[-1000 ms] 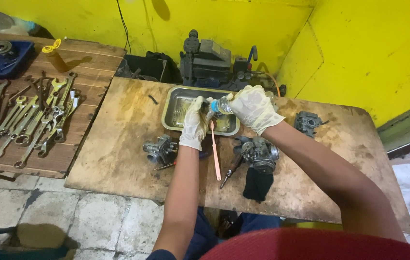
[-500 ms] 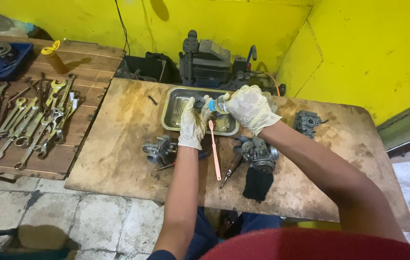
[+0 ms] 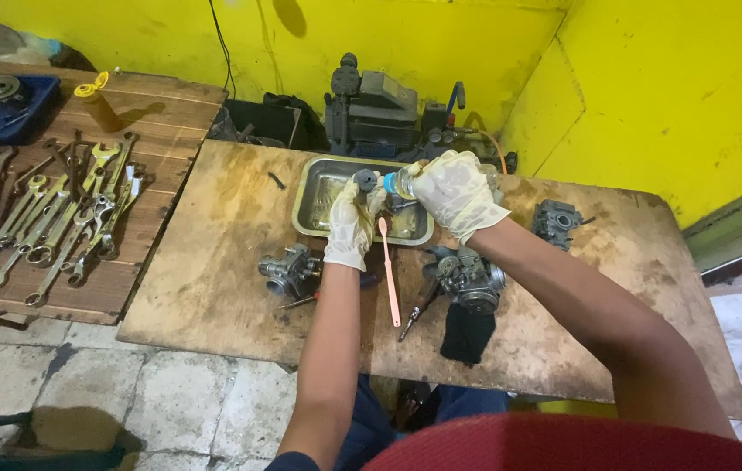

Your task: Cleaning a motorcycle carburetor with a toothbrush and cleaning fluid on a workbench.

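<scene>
Yellow wall (image 3: 650,87); pink toothbrush (image 3: 389,270); cream gloves on hands; black rag (image 3: 467,336); silver tray (image 3: 314,205).

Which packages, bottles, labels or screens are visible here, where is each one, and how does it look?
Clear plastic bottle: held tilted by the gloved right hand over the metal tray, beside the gloved left hand; blue cap end.
Amber bottle: upright on the wooden pallet, far left; yellow flip cap, open.
Blue case: top left corner; flat, holding round metal parts.
No readable labels, signs or screens.

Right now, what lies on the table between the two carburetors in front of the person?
In the head view, between the left carburetor and the right carburetor lie a pink toothbrush and a screwdriver; the left forearm crosses above that stretch too.
</scene>
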